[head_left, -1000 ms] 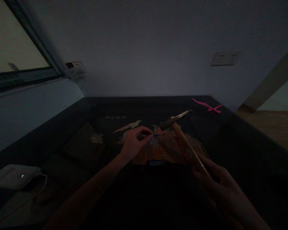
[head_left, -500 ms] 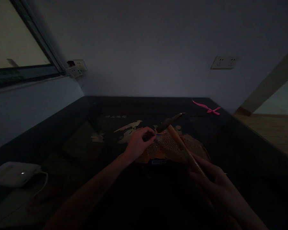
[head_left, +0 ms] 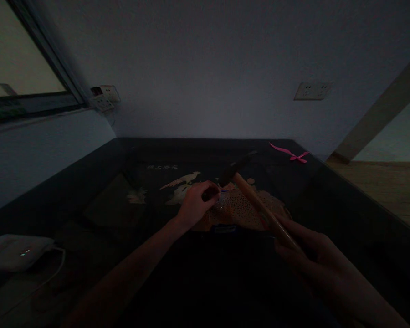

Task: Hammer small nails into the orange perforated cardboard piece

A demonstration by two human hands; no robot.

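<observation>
- Gripping was done by the right hand [head_left: 310, 257], its fingers wrapped around the wooden handle [head_left: 268, 213] of a hammer [head_left: 256, 199]. The handle was held well away from the head, presumably so that reach and swing were given to the tool.
- The hammer head [head_left: 229, 174] was aimed over the far edge of a tan, dotted package [head_left: 241, 205], just beside the left hand [head_left: 195, 202]. Whether anything was being touched by it could not be told in the dim light.
- The thumb and fingertips of the left hand were closed together in a pinch at that same far edge. Whether anything was held between them was too dark to tell. The pinch was made from the left, seemingly so that most of the hand was placed clear of the hammer.
- The package was laid on a dark table [head_left: 198, 150], between the two hands, probably so that it could be reached easily by both.
- A pink ribbon [head_left: 295, 157] was placed near the far right corner, and a white device [head_left: 18, 253] was set at the left; by this spacing, room was likely given to the arms.
</observation>
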